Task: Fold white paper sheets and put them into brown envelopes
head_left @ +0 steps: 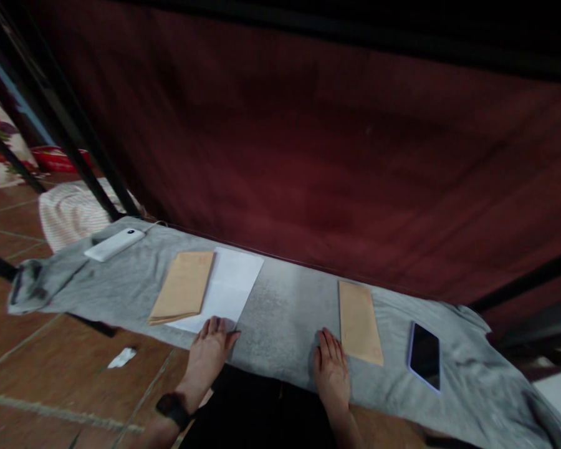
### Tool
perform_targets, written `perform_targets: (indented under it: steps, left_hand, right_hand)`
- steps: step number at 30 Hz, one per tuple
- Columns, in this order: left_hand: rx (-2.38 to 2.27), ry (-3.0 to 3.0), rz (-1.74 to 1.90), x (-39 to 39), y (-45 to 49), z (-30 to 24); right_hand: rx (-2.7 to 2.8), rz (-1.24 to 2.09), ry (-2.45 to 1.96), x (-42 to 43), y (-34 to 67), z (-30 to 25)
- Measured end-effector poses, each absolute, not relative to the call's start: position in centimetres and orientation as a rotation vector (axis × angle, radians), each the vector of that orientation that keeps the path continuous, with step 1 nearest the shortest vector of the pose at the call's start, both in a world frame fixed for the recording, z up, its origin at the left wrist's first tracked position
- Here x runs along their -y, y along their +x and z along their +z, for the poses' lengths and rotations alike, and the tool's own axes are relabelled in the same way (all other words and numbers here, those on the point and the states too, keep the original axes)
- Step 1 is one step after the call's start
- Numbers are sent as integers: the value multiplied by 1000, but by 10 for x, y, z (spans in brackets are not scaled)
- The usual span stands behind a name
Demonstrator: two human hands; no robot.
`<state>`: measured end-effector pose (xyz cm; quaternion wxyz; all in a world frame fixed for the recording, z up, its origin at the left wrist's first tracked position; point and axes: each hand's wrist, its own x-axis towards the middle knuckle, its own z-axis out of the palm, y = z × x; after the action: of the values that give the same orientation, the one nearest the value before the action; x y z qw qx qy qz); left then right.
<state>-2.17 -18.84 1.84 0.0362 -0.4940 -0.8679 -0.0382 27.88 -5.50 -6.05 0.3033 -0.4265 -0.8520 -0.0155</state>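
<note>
My left hand lies flat with fingers stretched, its tips on the near edge of a white sheet of paper. A stack of brown envelopes lies on that sheet's left side. My right hand rests flat and open on the grey cloth, its fingers just left of a single brown envelope. Neither hand holds anything. A dark band sits on my left wrist.
A dark phone lies at the right of the cloth. A white power bank with a cable lies at the far left. A dark red curtain hangs behind. Black metal bars stand at left. Tiled floor below holds a paper scrap.
</note>
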Motion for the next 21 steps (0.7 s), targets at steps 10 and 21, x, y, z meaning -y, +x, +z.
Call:
perform_targets:
  steps: [10, 21]
  left_hand:
    - [2736, -1463, -323, 187, -19, 45]
    - [2596, -1622, -324, 149, 29, 59]
  right_hand:
    - [2263, -70, -1131, 54, 279, -60]
    - [2200, 44, -1133, 54, 279, -56]
